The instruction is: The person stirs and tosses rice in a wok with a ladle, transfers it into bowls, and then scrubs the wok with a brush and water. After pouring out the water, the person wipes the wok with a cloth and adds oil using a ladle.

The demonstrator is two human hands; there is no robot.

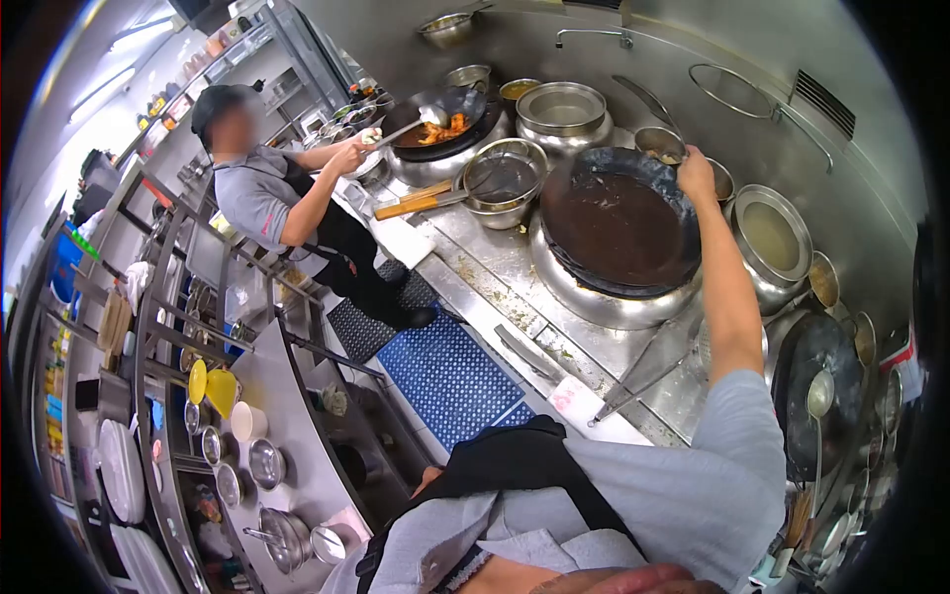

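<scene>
My right hand (697, 176) reaches across to the far right rim of a large dark wok (618, 233), its fingers closed right beside a small metal pot (657, 148) with some food in it. I cannot tell what those fingers grip. Dark brown liquid or residue covers the bottom of the wok, which rests on a round steel burner ring (604, 309). A long-handled ladle (648, 104) leans up from the small pot. Low by my apron, only a bit of my left hand (427, 482) shows, its fingers hidden.
A co-worker (262, 188) stirs food in another wok (460, 139) with a ladle. A strainer over a pot (503, 183) has its wooden handle over the counter edge. At right stand a steel pot (772, 233) and a third wok (816, 396). Blue mats (445, 376) cover the floor.
</scene>
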